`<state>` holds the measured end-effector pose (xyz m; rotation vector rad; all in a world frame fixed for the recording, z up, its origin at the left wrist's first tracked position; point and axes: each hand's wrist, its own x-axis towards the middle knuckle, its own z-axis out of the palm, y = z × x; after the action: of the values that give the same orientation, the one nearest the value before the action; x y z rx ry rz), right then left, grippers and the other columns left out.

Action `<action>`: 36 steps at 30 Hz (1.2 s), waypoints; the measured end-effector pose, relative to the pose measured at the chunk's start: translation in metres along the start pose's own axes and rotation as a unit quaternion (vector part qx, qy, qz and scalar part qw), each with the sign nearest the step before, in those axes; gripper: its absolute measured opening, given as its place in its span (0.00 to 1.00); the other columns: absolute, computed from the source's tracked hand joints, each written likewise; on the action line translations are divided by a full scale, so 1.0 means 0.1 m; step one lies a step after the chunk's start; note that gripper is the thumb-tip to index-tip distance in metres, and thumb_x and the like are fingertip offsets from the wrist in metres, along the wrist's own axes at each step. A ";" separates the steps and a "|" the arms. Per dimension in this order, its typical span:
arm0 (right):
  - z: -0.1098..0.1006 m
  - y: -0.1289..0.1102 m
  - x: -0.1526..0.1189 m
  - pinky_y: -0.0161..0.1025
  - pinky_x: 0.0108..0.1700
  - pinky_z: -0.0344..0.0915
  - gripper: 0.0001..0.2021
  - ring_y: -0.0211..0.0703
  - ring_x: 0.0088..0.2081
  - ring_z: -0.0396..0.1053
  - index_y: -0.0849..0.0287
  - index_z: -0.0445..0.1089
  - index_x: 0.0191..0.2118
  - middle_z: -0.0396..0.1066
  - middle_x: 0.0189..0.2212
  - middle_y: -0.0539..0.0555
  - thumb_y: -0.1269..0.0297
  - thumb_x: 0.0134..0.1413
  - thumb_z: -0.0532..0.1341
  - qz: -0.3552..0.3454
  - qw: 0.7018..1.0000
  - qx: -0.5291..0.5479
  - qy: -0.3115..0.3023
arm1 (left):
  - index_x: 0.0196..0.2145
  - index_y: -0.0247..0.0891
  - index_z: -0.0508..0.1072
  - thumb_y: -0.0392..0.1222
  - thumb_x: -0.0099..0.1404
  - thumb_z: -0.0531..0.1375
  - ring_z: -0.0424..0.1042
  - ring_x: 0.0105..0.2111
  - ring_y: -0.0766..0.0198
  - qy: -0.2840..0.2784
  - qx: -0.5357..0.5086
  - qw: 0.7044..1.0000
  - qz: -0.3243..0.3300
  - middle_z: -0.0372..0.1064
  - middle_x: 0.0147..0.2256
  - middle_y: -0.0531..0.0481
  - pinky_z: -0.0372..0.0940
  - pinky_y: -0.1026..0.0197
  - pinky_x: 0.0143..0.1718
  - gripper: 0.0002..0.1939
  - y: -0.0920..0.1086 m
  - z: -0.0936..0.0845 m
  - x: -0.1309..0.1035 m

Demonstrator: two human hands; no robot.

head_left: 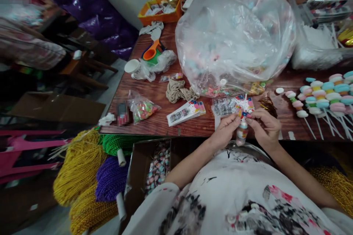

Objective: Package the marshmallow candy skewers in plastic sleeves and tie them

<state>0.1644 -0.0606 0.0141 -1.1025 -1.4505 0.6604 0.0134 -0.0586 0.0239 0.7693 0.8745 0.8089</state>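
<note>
At the table's front edge, my left hand (225, 129) and my right hand (265, 127) face each other with fingers pinched. Between them is a small colourful printed card (243, 114), gripped from both sides. Below the card hangs a clear-wrapped stack of pastel sweets (242, 134), upright against my front. Just beyond my fingers lie more printed cards (222, 106) on the table. Brown-gold twist ties (268, 104) sit beside my right hand. A stack of long printed cards (186, 112) rests left of my left hand.
A big clear bag (234, 40) bulges at the back. Stacked sweets on sticks (328, 91) lie at the right, near a clear plastic bin (317, 55). A small bag of sweets (143, 110) and scissors (154, 49) are left. Below stands a carton (140, 169).
</note>
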 end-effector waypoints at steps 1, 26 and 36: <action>0.01 0.01 -0.01 0.40 0.34 0.64 0.03 0.40 0.30 0.67 0.54 0.72 0.31 0.70 0.27 0.50 0.69 0.53 0.63 -0.015 1.000 -0.007 0.003 | 0.42 0.36 0.75 0.61 0.57 0.65 0.67 0.28 0.72 -0.012 -0.003 1.000 -0.020 0.68 0.30 0.53 0.65 0.68 0.32 0.26 0.01 -0.01 -0.02; -0.23 -0.07 -0.16 0.47 0.42 0.58 0.10 0.41 0.30 0.64 0.57 0.66 0.26 0.69 0.22 0.50 0.74 0.56 0.54 -0.146 0.884 -0.273 -0.350 | 0.32 0.36 0.67 0.48 0.71 0.50 0.68 0.33 0.63 -0.246 0.546 0.799 0.050 0.67 0.32 0.46 0.66 0.59 0.38 0.15 0.21 -0.31 -0.18; -0.24 -0.23 -0.31 0.55 0.58 0.45 0.14 0.46 0.49 0.68 0.50 0.72 0.48 0.78 0.39 0.49 0.72 0.59 0.59 -0.277 0.894 -0.293 -0.196 | 0.29 0.36 0.65 0.59 0.59 0.59 0.62 0.17 0.70 -0.260 0.205 0.906 -0.263 0.66 0.23 0.53 0.57 0.66 0.19 0.21 0.23 -0.47 -0.08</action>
<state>0.1787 -0.1021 0.0251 -0.9421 -2.2921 0.0135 -0.0366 -0.0434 0.0254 0.9958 0.7151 -0.0792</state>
